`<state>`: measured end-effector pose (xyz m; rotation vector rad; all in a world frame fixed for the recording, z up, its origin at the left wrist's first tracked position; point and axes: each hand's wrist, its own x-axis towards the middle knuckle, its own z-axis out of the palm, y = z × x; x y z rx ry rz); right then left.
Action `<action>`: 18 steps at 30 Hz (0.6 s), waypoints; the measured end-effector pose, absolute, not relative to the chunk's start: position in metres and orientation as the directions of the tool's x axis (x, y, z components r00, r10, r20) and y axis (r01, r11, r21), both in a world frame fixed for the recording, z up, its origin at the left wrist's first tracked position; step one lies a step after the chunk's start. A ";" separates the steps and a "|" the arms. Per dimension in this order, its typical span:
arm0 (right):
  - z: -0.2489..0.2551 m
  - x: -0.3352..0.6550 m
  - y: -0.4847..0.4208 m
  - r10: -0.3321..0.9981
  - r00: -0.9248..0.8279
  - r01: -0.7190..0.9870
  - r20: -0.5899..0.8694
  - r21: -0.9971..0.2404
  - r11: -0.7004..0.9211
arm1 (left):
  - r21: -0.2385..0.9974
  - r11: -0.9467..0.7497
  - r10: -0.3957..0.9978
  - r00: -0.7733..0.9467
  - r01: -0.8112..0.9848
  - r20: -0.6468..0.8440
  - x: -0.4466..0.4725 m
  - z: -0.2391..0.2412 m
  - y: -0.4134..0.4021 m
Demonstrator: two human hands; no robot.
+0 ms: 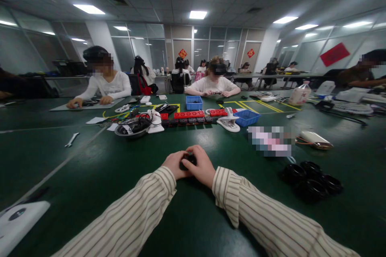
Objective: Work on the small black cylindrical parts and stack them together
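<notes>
My left hand (174,164) and my right hand (201,166) rest together on the green table (90,168), both in striped sleeves. Their fingers are curled around one small black part (187,161) held between them. Most of that part is hidden by the fingers. A group of black rings (312,178) lies to the right of my right hand, apart from it.
Ahead lie a metal bowl of cables (132,127), red and black strips (189,117), two blue bins (246,117), a white clamp (229,122) and a wrench (71,139). A white device (18,223) sits at the near left. Several people work across the table.
</notes>
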<state>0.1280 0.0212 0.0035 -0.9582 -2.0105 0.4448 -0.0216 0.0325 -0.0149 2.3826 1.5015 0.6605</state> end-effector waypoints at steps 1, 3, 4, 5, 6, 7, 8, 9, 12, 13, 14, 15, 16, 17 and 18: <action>0.003 0.128 0.022 0.775 -0.332 0.477 0.538 -0.613 0.630 | 0.429 -0.426 0.904 0.353 0.796 0.243 -0.020 -0.014 0.031; 0.001 0.127 0.023 0.791 -0.301 0.497 0.533 -0.620 0.607 | 0.408 -0.404 0.913 0.331 0.818 0.241 -0.018 -0.013 0.030; 0.001 0.127 0.024 0.795 -0.292 0.503 0.532 -0.622 0.601 | 0.397 -0.396 0.915 0.324 0.828 0.239 -0.018 -0.012 0.029; 0.001 0.127 0.024 0.796 -0.290 0.505 0.532 -0.622 0.599 | 0.387 -0.392 0.917 0.320 0.834 0.238 -0.018 -0.012 0.029; 0.001 0.127 0.024 0.794 -0.292 0.503 0.533 -0.621 0.602 | 0.380 -0.391 0.917 0.321 0.838 0.237 -0.018 -0.011 0.029; 0.002 0.127 0.024 0.791 -0.297 0.498 0.535 -0.619 0.607 | 0.375 -0.394 0.916 0.325 0.839 0.235 -0.018 -0.011 0.029; 0.003 0.127 0.024 0.786 -0.305 0.491 0.538 -0.619 0.614 | 0.373 -0.398 0.914 0.330 0.838 0.234 -0.018 -0.010 0.029; 0.004 0.127 0.023 0.781 -0.313 0.482 0.541 -0.618 0.621 | 0.371 -0.403 0.912 0.336 0.837 0.234 -0.019 -0.010 0.029; 0.006 0.127 0.022 0.765 -0.337 0.450 0.548 -0.621 0.642 | 0.364 -0.415 0.907 0.349 0.834 0.234 -0.020 -0.011 0.029; 0.006 0.127 0.021 0.760 -0.346 0.437 0.551 -0.622 0.650 | 0.361 -0.419 0.905 0.354 0.833 0.234 -0.020 -0.011 0.029; 0.006 0.128 0.021 0.754 -0.355 0.423 0.553 -0.624 0.657 | 0.359 -0.424 0.903 0.360 0.831 0.233 -0.020 -0.011 0.029; 0.006 0.128 0.020 0.748 -0.364 0.409 0.555 -0.626 0.663 | 0.358 -0.431 0.901 0.368 0.829 0.232 -0.021 -0.012 0.029; 0.006 0.128 0.020 0.743 -0.373 0.396 0.556 -0.629 0.669 | 0.356 -0.438 0.897 0.377 0.826 0.229 -0.021 -0.013 0.030; 0.006 0.128 0.019 0.739 -0.381 0.383 0.556 -0.633 0.673 | 0.355 -0.445 0.894 0.388 0.822 0.224 -0.022 -0.013 0.030; 0.006 0.128 0.019 0.736 -0.387 0.373 0.555 -0.636 0.676 | 0.353 -0.452 0.891 0.398 0.819 0.217 -0.022 -0.013 0.031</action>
